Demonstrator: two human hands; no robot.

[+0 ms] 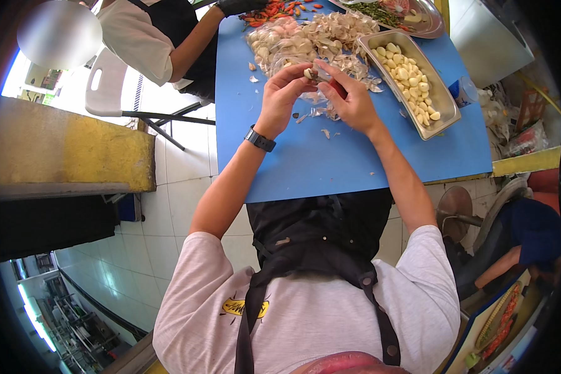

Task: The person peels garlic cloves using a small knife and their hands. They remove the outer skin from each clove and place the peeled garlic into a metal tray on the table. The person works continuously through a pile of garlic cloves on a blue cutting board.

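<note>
My left hand point(284, 96) pinches a garlic clove point(309, 73) between thumb and fingertips, over the blue table point(308, 163). Close beside it, my right hand point(348, 98) is closed around a small tool, mostly hidden, that looks like a knife point(319, 78) and meets the clove. Beyond my hands lie a clear plastic bag of garlic point(280, 42) and a heap of garlic skins point(341, 30). To the right, a steel pan point(432, 128) holds many peeled cloves point(407, 79). Scraps of skin point(326, 133) are scattered nearer to me.
Red chillies point(280, 10) lie at the far edge, near a co-worker's gloved hand point(240, 5). A round metal tray point(432, 28) with green chillies stands at the far right. A plastic cup point(463, 90) is by the pan. Another person point(537, 233) sits at the right.
</note>
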